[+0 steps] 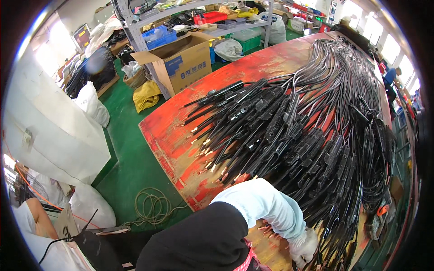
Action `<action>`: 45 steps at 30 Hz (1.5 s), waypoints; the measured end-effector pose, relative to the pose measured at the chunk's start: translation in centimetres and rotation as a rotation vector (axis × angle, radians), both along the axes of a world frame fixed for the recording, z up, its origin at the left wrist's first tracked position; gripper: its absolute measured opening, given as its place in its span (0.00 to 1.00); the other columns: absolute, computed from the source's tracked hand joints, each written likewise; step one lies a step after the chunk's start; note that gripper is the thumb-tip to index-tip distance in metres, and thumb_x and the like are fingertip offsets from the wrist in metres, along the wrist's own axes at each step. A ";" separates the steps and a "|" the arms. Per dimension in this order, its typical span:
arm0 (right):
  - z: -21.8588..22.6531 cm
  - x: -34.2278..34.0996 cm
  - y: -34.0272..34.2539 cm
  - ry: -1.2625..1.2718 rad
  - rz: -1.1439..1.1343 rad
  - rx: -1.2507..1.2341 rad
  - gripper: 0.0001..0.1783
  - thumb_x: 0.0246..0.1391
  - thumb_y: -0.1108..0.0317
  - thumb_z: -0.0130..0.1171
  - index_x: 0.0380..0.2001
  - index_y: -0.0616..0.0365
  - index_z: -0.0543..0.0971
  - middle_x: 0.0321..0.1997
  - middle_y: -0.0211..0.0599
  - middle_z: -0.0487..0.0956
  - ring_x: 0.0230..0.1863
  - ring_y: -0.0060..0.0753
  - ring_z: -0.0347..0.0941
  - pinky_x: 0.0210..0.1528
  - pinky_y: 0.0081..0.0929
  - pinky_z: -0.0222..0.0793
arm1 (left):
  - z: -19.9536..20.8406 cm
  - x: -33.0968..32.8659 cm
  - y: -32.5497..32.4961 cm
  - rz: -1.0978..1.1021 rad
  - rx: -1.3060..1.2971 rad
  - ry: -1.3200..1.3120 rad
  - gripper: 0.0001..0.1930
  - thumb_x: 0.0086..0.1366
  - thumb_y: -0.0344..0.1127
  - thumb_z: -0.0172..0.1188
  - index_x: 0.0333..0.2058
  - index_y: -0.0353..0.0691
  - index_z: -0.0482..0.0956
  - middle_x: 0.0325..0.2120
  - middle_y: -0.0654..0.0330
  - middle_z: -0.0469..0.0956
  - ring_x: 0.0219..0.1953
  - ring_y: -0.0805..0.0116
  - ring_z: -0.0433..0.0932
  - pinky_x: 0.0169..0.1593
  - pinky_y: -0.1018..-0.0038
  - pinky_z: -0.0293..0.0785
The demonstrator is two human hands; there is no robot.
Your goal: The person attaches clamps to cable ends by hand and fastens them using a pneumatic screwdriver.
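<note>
My left arm bends in from the lower edge, with a black upper sleeve and a light blue sleeve over the forearm. In a white glove, my left hand (304, 248) is low in the picture, beside the near ends of the black cables (266, 131). Its fingers are curled downward; what they hold, if anything, I cannot make out. The cables lie in a wide fan, with black box-like housings along them and pale or copper-coloured tips. Small copper-coloured ends (267, 229) show under my forearm. My right hand is out of view.
The worn red table (165, 153) carries the cables. Beyond its far left edge stand an open cardboard box (187, 63) and a metal shelf (194, 20). A coiled rope (151, 205) lies on the green floor. Another person's arm (40, 219) shows lower left; a person in blue (389, 77) is far right.
</note>
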State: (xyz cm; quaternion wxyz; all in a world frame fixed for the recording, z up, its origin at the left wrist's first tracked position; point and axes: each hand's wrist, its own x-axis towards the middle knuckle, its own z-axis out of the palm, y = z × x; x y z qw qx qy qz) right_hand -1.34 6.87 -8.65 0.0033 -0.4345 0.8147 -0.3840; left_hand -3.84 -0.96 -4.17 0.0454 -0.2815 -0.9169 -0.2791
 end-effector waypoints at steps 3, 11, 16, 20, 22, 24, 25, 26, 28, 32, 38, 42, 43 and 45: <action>0.0 -0.1 -0.1 -0.012 0.001 0.004 0.13 0.62 0.63 0.55 0.44 0.62 0.76 0.38 0.38 0.77 0.37 0.34 0.74 0.38 0.33 0.73 | 0.5 0.1 0.0 -0.010 0.000 -0.080 0.24 0.65 0.60 0.47 0.36 0.52 0.86 0.24 0.53 0.83 0.31 0.49 0.83 0.34 0.55 0.78; -0.4 -0.2 -0.2 -0.030 -0.004 0.008 0.12 0.62 0.64 0.54 0.43 0.62 0.75 0.36 0.37 0.76 0.35 0.33 0.73 0.37 0.33 0.72 | 0.6 0.3 -0.2 -0.007 0.019 -0.076 0.23 0.65 0.60 0.47 0.36 0.52 0.86 0.26 0.54 0.83 0.31 0.50 0.83 0.34 0.56 0.78; -0.4 -0.4 -0.2 -0.037 -0.008 0.007 0.11 0.63 0.65 0.54 0.43 0.61 0.75 0.36 0.36 0.76 0.35 0.32 0.72 0.37 0.33 0.72 | 1.0 0.5 -0.3 0.010 -0.018 -0.097 0.23 0.65 0.60 0.48 0.36 0.52 0.86 0.25 0.54 0.83 0.30 0.50 0.83 0.33 0.57 0.78; -0.3 -0.7 0.0 -0.049 -0.021 0.001 0.11 0.63 0.65 0.53 0.42 0.61 0.75 0.35 0.36 0.75 0.34 0.31 0.72 0.37 0.32 0.72 | 0.7 0.1 -0.3 -0.007 -0.013 -0.057 0.23 0.65 0.60 0.48 0.34 0.52 0.86 0.24 0.55 0.83 0.30 0.50 0.83 0.32 0.57 0.78; -0.3 -0.8 0.2 -0.047 -0.034 -0.006 0.11 0.63 0.65 0.53 0.42 0.61 0.75 0.35 0.36 0.75 0.34 0.31 0.72 0.36 0.32 0.72 | 0.4 0.0 0.0 -0.005 0.011 -0.008 0.23 0.65 0.60 0.49 0.33 0.51 0.86 0.24 0.55 0.83 0.30 0.51 0.83 0.32 0.57 0.78; -0.4 -0.6 0.2 -0.046 -0.051 -0.011 0.10 0.63 0.66 0.52 0.42 0.61 0.75 0.35 0.35 0.75 0.34 0.31 0.72 0.36 0.32 0.72 | 0.1 0.0 0.0 -0.006 0.039 0.020 0.22 0.65 0.60 0.49 0.33 0.51 0.85 0.24 0.55 0.83 0.30 0.51 0.82 0.32 0.57 0.77; -0.4 -0.7 0.4 -0.049 -0.057 -0.011 0.10 0.63 0.66 0.52 0.42 0.61 0.75 0.34 0.35 0.75 0.34 0.31 0.72 0.36 0.32 0.72 | -0.1 0.1 0.0 -0.008 0.052 0.029 0.22 0.66 0.60 0.49 0.34 0.51 0.85 0.24 0.55 0.83 0.30 0.51 0.82 0.32 0.57 0.77; -0.5 -0.7 0.5 -0.053 -0.064 -0.012 0.10 0.63 0.66 0.52 0.42 0.61 0.75 0.34 0.35 0.75 0.33 0.31 0.71 0.36 0.32 0.72 | -0.3 0.1 0.2 -0.011 0.064 0.038 0.22 0.66 0.60 0.49 0.34 0.51 0.85 0.25 0.55 0.83 0.30 0.51 0.82 0.32 0.57 0.77; -0.5 -0.7 0.8 -0.056 -0.080 -0.015 0.10 0.63 0.66 0.52 0.42 0.60 0.75 0.34 0.35 0.75 0.33 0.30 0.71 0.36 0.32 0.72 | -0.5 0.1 0.3 -0.020 0.082 0.052 0.22 0.67 0.59 0.50 0.34 0.51 0.84 0.25 0.55 0.82 0.30 0.52 0.82 0.33 0.56 0.77; -0.6 -0.7 1.3 -0.059 -0.113 -0.015 0.09 0.63 0.67 0.51 0.41 0.60 0.75 0.33 0.34 0.74 0.33 0.30 0.71 0.36 0.32 0.72 | -0.8 -0.3 0.4 -0.038 0.112 0.075 0.21 0.68 0.59 0.50 0.34 0.51 0.83 0.25 0.56 0.82 0.30 0.53 0.82 0.33 0.56 0.76; -0.7 -0.9 1.9 -0.066 -0.158 -0.008 0.08 0.63 0.67 0.50 0.41 0.60 0.74 0.33 0.34 0.74 0.32 0.29 0.70 0.35 0.31 0.71 | -0.2 0.1 0.2 -0.030 0.113 0.040 0.20 0.69 0.58 0.51 0.34 0.51 0.83 0.26 0.56 0.82 0.30 0.53 0.81 0.33 0.57 0.76; -0.6 -1.2 2.1 -0.072 -0.179 -0.005 0.08 0.63 0.68 0.50 0.40 0.59 0.74 0.32 0.33 0.73 0.31 0.28 0.70 0.35 0.31 0.71 | 0.0 0.0 0.4 -0.019 0.051 0.000 0.20 0.68 0.58 0.51 0.34 0.52 0.83 0.26 0.57 0.82 0.30 0.54 0.81 0.33 0.57 0.76; -0.6 -1.2 2.2 -0.073 -0.183 -0.008 0.08 0.63 0.68 0.50 0.40 0.59 0.74 0.32 0.33 0.73 0.31 0.28 0.70 0.35 0.31 0.71 | 0.1 0.0 0.3 -0.021 0.051 -0.001 0.20 0.68 0.58 0.51 0.34 0.52 0.83 0.26 0.57 0.82 0.30 0.54 0.81 0.33 0.57 0.76; -0.6 -1.3 2.3 -0.080 -0.196 -0.011 0.08 0.63 0.68 0.49 0.40 0.59 0.74 0.32 0.33 0.73 0.31 0.28 0.70 0.34 0.31 0.71 | 0.4 0.1 0.1 -0.003 0.113 -0.054 0.19 0.61 0.57 0.55 0.29 0.49 0.84 0.20 0.56 0.81 0.26 0.50 0.81 0.25 0.53 0.73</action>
